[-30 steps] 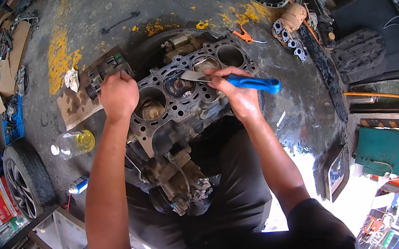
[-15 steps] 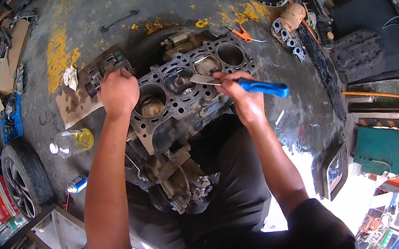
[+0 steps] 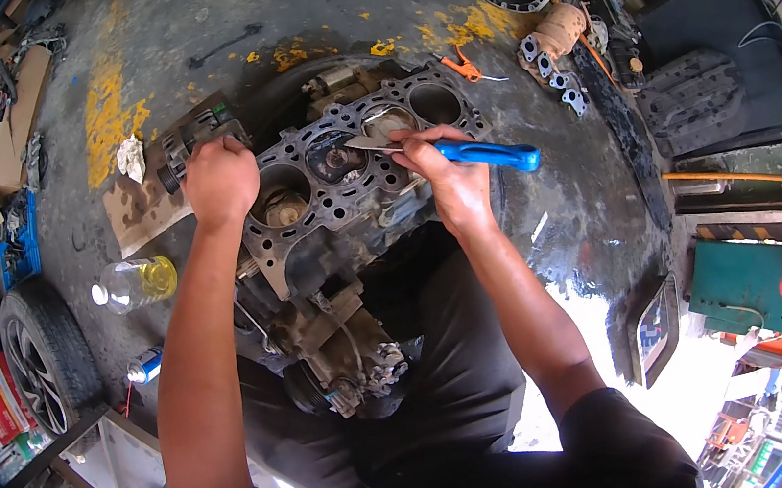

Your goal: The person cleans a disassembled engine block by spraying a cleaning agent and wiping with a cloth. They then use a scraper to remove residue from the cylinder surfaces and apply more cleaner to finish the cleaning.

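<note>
Item: engine block (image 3: 346, 201), bare, cylinder bores facing up, lying on the oil-stained floor (image 3: 187, 44) in front of the person's knees. Cast metal, judged very heavy and rigid; deck face greasy, so likely slippery. Best steadied at its outer edge rather than lifted.

Item: scraper (image 3: 442, 146), blue handle, flat metal blade. Blade tip rests on the deck beside a middle bore. Light, stiff; hold lies at the handle end nearest the blade.

Right hand (image 3: 452, 182): closed around the scraper near the blade, fingers pressing down.

Left hand (image 3: 219, 178): closed in a fist on the block's left end; whether it grips anything cannot be told.

Containers: clear plastic bottle (image 3: 130, 283) lying on its side left of the block, holding some yellowish liquid. Small blue can (image 3: 145, 365) nearer the tyre (image 3: 45, 354); contents not visible.

Other: orange-handled pliers (image 3: 464, 66) beyond the block; flattened cardboard (image 3: 139, 203) under its left end.
</note>
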Motion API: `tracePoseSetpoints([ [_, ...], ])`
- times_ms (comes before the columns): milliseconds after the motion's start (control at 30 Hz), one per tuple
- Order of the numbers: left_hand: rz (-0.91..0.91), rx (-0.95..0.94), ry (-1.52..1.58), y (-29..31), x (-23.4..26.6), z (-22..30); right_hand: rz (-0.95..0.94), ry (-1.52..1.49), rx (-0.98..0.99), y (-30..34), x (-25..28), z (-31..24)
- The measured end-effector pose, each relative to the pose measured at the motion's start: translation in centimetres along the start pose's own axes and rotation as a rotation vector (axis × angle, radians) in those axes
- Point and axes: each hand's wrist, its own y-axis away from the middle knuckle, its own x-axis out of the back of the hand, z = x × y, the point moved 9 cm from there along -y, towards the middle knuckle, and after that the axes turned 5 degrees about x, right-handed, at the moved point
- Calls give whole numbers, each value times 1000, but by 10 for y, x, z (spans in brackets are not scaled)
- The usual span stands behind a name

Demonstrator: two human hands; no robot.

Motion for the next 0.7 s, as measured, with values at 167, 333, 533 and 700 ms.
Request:
tracePoseSetpoints([
  [167,1,-2,-3,2,0,3,-30,-34,-43,-12,-9,-3],
  [333,-26,32,-4,2,2,3,-92,-107,-100,-23,-14,4],
  [533,-26,26,-28,5,4,7,-117,-239,-201,-33,2,-13],
  [700,-14,14,-3,3,3,3,-270,49,-105,-8,13,-16],
])
